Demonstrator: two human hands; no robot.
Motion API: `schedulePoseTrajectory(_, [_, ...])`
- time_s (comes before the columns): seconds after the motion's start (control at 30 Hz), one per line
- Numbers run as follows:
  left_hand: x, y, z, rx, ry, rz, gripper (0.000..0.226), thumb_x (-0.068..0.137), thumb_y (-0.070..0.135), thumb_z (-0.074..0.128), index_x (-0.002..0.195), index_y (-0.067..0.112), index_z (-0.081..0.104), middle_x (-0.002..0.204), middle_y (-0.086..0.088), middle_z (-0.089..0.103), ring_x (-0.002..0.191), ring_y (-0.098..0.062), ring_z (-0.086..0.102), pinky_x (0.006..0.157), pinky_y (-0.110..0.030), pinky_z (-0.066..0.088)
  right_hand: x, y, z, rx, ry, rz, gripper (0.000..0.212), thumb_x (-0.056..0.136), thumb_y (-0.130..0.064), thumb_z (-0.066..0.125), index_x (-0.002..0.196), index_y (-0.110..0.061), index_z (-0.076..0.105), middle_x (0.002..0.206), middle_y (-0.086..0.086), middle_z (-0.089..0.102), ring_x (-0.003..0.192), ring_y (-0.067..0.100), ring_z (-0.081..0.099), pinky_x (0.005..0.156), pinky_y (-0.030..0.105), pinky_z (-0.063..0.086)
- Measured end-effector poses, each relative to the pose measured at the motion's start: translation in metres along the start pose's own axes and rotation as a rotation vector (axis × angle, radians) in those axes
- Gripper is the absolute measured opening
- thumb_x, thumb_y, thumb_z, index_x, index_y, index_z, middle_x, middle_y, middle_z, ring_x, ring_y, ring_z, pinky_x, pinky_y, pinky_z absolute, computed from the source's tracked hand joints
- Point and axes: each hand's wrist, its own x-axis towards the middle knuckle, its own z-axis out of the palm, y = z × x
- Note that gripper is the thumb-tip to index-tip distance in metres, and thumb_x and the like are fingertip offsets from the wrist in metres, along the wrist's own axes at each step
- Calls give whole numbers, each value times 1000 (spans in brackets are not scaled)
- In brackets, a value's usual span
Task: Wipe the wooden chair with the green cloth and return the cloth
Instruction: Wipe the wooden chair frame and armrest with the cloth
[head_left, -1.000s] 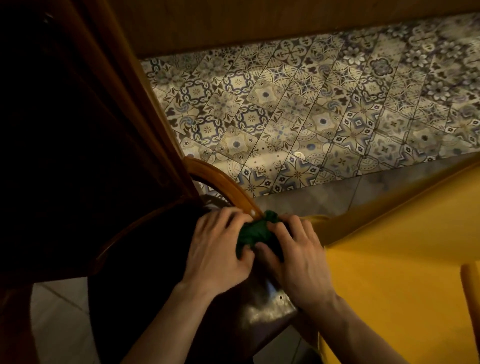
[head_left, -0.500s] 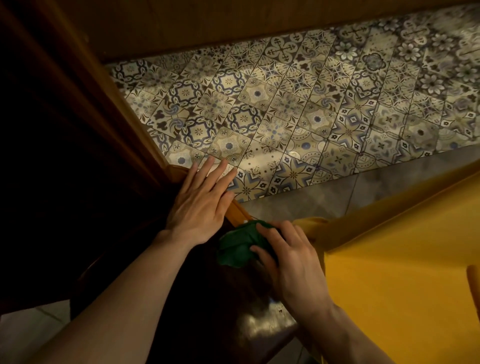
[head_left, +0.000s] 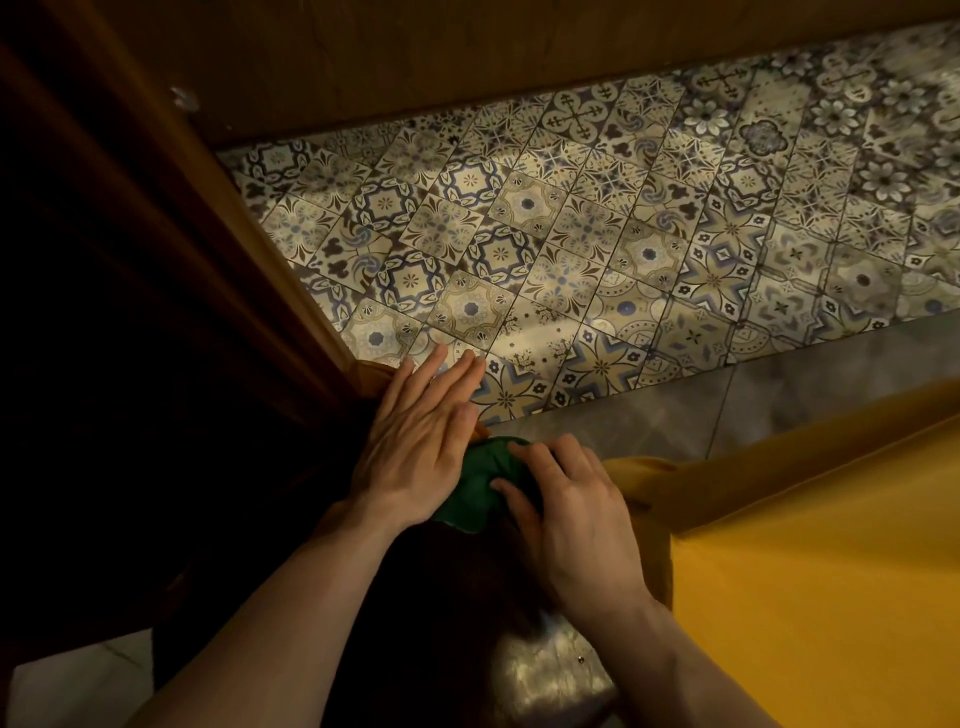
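Note:
The green cloth (head_left: 480, 480) is bunched up on the wooden chair's curved top rail (head_left: 371, 371), between my two hands. My right hand (head_left: 574, 512) presses on the cloth, its fingers curled over it. My left hand (head_left: 418, 434) lies flat on the rail beside the cloth, fingers stretched out and together, its edge touching the cloth. The chair's dark seat (head_left: 457, 597) shows below my wrists, with a shiny patch near the bottom. Most of the rail is hidden under my hands.
A yellow cloth-covered surface (head_left: 810, 561) fills the lower right, right next to the chair. Dark wooden furniture (head_left: 156, 291) rises on the left. Patterned floor tiles (head_left: 597, 249) spread beyond the chair, with a wooden panel (head_left: 467, 47) along the top.
A second ago both hands were bunching the cloth. My left hand then let go and laid itself flat on the rail; it has since slid back beside the cloth, which my right hand keeps pressing.

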Motion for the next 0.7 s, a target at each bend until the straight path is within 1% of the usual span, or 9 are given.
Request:
schedulePoseTrajectory(0.17, [0, -1, 0, -19, 10, 3, 58, 104, 39, 4, 158, 24, 20, 162, 15, 22, 151, -2, 3, 123, -35, 2, 8, -9, 3, -35, 36, 1, 27, 90, -37, 65, 107, -17, 56, 99, 4, 55, 83, 27, 55, 64, 40, 50])
schedulePoseTrajectory(0.27, [0, -1, 0, -21, 14, 2, 58, 104, 38, 3, 158, 23, 17, 163, 15, 20, 151, -2, 4, 123, -35, 3, 13, -14, 5, -37, 84, 23, 26, 88, -33, 67, 103, -16, 53, 98, 6, 55, 82, 29, 55, 61, 44, 50])
schedulePoseTrajectory(0.37, [0, -2, 1, -16, 5, -4, 58, 104, 38, 2, 158, 24, 15, 163, 16, 16, 151, -1, 2, 123, -35, 2, 27, -11, 2, -38, 130, 90, 26, 89, -30, 66, 103, -14, 52, 100, 9, 55, 85, 34, 56, 62, 47, 51])
schedulePoseTrajectory(0.43, [0, -4, 1, -12, 1, -1, 57, 104, 38, 4, 158, 24, 13, 164, 15, 15, 151, -1, 1, 123, -35, 0, 38, -2, -3, -49, 170, 158, 27, 89, -29, 67, 106, -14, 51, 103, 10, 55, 88, 36, 58, 61, 44, 49])
schedulePoseTrajectory(0.47, [0, -4, 1, -7, -1, 3, 57, 104, 39, 4, 158, 24, 13, 164, 15, 14, 151, -1, 0, 123, -35, -1, 41, 3, -6, -52, 193, 180, 28, 90, -29, 67, 107, -14, 52, 104, 10, 56, 89, 37, 58, 60, 41, 45])
schedulePoseTrajectory(0.57, [0, -7, 2, 20, -4, 14, 57, 105, 42, 7, 159, 24, 11, 163, 16, 12, 151, -2, -1, 123, -34, -3, 42, 16, -13, -59, 238, 184, 28, 90, -31, 67, 107, -14, 51, 103, 8, 56, 86, 35, 58, 59, 34, 35])
schedulePoseTrajectory(0.7, [0, -9, 1, 74, -20, 10, 57, 106, 41, 15, 159, 25, 7, 163, 16, 8, 151, -3, -5, 122, -35, -4, 29, 20, -21, -58, 261, 166, 29, 90, -35, 66, 106, -17, 52, 101, 4, 56, 83, 31, 58, 58, 32, 34])
